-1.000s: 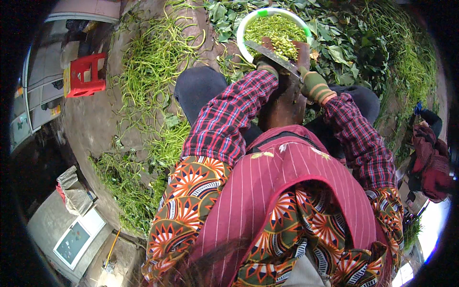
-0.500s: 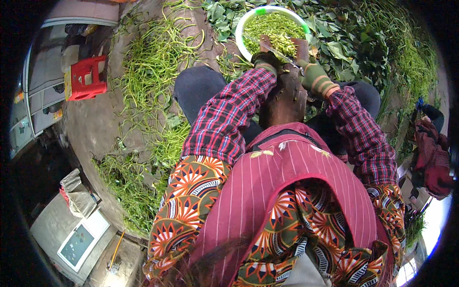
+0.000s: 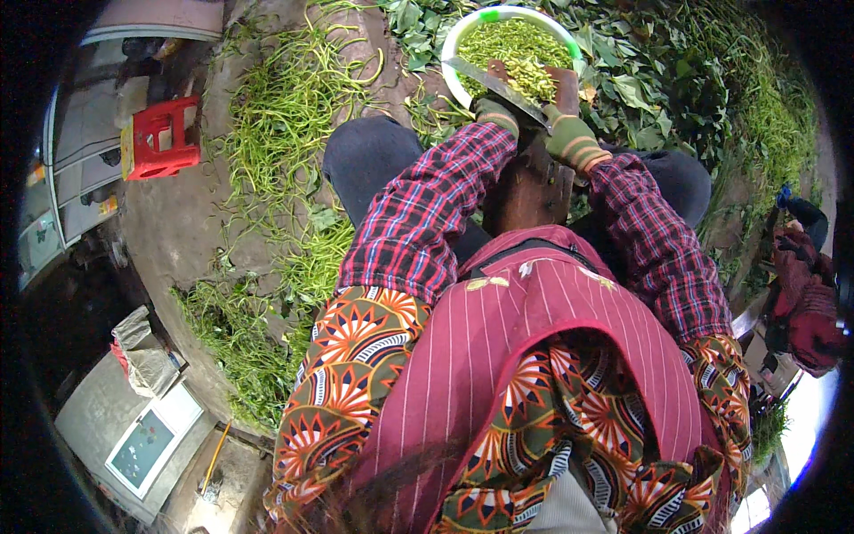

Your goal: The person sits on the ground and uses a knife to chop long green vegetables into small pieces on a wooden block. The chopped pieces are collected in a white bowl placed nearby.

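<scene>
The person sits over a dark wooden chopping block [image 3: 532, 182] held between the knees, both hands in olive knit gloves with orange-striped cuffs. The left hand [image 3: 495, 114] is closed around the handle end of a long knife [image 3: 496, 85], whose blade runs up and to the left, across the near edge of the bowl. The right hand [image 3: 569, 138] rests on the top of the block, fingers curled; whether it pins anything beneath it cannot be told from this view. Chopped green pieces [image 3: 532, 80] lie on the far end of the block, touching the rim of one white bowl with a green edge [image 3: 455, 44], which stands just beyond the block and is already well filled with cut greens. By that evidence the cutting is judged to be partly done: a good bowlful is processed, yet much remains, since uncut long green stems [image 3: 285, 107] lie spread over the ground to the left, with a further heap [image 3: 236, 343] lower left and leafy plants [image 3: 649, 80] to the right of the bowl. Count: one knife, one block, one bowl, two gloved hands, one red plastic crate [image 3: 160, 135] standing well apart at the left.
</scene>
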Available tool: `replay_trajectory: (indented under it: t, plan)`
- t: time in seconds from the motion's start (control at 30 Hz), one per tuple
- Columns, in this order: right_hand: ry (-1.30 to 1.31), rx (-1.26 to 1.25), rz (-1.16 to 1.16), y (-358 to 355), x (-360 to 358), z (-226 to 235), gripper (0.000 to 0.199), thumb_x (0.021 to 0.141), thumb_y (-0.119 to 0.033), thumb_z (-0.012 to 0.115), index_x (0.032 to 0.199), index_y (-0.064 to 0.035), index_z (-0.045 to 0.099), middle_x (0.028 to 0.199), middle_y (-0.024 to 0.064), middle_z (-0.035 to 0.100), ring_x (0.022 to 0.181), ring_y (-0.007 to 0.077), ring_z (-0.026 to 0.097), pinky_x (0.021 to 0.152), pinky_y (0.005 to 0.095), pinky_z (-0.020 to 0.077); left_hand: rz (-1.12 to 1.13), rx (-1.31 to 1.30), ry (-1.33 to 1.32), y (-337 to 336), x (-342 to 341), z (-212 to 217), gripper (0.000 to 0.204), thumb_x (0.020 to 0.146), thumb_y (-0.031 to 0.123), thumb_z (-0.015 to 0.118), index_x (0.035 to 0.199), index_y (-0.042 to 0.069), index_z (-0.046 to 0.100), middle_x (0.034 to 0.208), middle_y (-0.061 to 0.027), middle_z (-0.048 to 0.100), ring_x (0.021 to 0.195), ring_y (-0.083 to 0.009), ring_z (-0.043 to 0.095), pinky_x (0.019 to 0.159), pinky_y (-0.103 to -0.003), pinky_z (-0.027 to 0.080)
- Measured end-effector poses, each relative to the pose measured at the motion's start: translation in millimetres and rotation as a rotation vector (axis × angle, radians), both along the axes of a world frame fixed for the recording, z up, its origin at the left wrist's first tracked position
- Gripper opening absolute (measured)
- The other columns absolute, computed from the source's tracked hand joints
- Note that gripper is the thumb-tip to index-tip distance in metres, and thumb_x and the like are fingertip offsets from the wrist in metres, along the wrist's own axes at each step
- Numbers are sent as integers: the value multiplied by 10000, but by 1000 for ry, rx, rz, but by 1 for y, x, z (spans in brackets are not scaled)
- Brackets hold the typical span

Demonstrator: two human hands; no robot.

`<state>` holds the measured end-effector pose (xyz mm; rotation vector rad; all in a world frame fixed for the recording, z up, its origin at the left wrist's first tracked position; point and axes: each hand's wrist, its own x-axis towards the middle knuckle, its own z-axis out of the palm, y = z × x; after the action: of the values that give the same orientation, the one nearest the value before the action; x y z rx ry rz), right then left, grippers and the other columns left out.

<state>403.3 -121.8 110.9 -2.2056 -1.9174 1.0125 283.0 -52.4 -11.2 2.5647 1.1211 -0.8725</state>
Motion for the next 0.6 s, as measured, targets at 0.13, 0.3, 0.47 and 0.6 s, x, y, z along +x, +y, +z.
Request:
replay_trajectory:
  t: [0.13, 0.3, 0.47, 0.6]
  plan:
    - [124, 67, -47, 5, 31, -14, 353, 632, -139, 532, 971, -51, 495, 751, 198, 552, 734, 335, 531, 642, 354, 417, -50, -25, 163, 8, 22, 66, 202, 730, 204, 462, 846, 148, 618, 882, -51, 584, 795, -212, 557, 611, -432, 430]
    - [204, 106, -169, 16, 45, -1, 346, 655, -204, 529, 978, -83, 506, 783, 182, 556, 738, 321, 535, 648, 346, 424, 283, -216, -31, 32, 9, 95, 335, 673, 259, 500, 929, 51, 558, 851, -169, 559, 828, -274, 540, 676, -372, 435]
    - [62, 99, -252, 14, 47, -9, 365, 655, -240, 521, 981, -74, 511, 775, 179, 561, 722, 319, 539, 632, 350, 431, 458, -173, -39, 40, 7, 82, 543, 778, 403, 331, 1203, 71, 271, 1057, -148, 470, 962, -261, 463, 814, -364, 350]
    - [92, 76, -225, -3, 54, -40, 338, 652, -258, 514, 939, -80, 531, 767, 192, 552, 721, 331, 530, 641, 364, 418, 393, -17, -117, 29, 26, 100, 438, 796, 337, 330, 1154, 86, 353, 1006, -131, 505, 925, -253, 477, 787, -396, 344]
